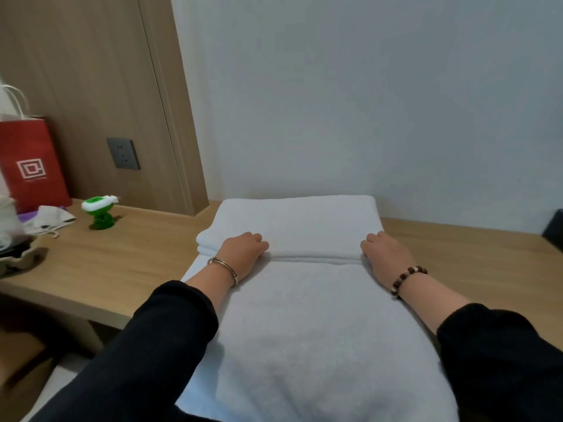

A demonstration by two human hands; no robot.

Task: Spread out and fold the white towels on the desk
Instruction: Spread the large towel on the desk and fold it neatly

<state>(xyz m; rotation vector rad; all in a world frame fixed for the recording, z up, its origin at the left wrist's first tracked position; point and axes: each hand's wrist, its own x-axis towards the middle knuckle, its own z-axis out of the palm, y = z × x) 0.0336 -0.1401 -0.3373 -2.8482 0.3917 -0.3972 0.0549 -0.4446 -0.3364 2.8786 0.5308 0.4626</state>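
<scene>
A large white towel point(304, 330) lies along the wooden desk point(137, 257) and hangs over its near edge toward me. Its far part is doubled back into a thick layered fold point(301, 220) that reaches the wall. My left hand point(243, 249) grips the near edge of that fold at its left end, fingers curled over the layers. My right hand point(385, 254) grips the same edge at its right end, with the thumb tucked at the seam. Both forearms rest over the flat part of the towel.
At the desk's far left stand a red paper bag point(30, 166), a crumpled white cloth point(51, 219) and a small green toy point(99, 211). A wall socket point(123, 153) sits on the wood panel. A dark object point(554, 229) shows at the right edge.
</scene>
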